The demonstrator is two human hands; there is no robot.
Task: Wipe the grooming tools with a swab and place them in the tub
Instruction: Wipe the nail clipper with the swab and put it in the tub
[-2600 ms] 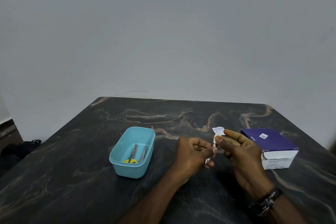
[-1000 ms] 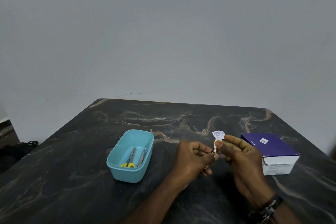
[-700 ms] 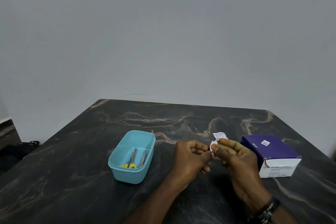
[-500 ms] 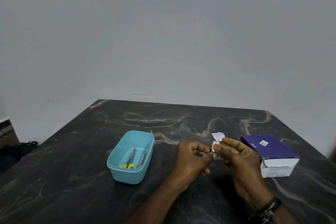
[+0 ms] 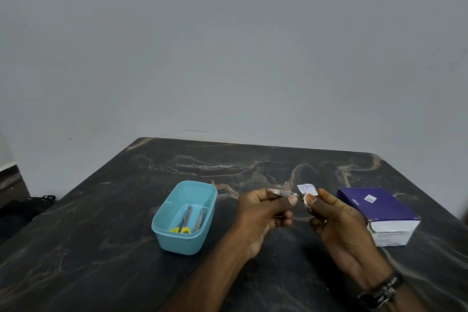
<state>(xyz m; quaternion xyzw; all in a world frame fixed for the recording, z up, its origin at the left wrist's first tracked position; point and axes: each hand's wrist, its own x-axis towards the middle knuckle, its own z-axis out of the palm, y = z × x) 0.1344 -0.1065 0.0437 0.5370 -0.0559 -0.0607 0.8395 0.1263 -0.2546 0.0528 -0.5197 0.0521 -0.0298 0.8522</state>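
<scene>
Since the frame half a second ago the small metal tool (image 5: pixel 283 193) has tipped from nearly upright between the hands to lying level, its tip pointing right, and the two hands have drawn slightly apart. The left hand (image 5: pixel 263 213) grips the tool with thumb and curled fingers, probably so the bare metal end stays exposed for wiping. That tip meets the white swab (image 5: pixel 306 199), which the right hand (image 5: pixel 336 220) pinches between thumb and forefinger; a torn printed wrapper (image 5: pixel 306 188) sticks up just behind the swab, but whether those fingers hold it too I cannot tell. Further out, the blue tub (image 5: pixel 164 233) sits to the left on the dark marble table (image 5: pixel 76 248), already holding yellow-handled scissors (image 5: pixel 184 223) and another slim metal piece (image 5: pixel 200 219), so this looks like a later tool in the batch. The purple box (image 5: pixel 377 206) lies to the right, just beside the right hand, likely the swab supply.
</scene>
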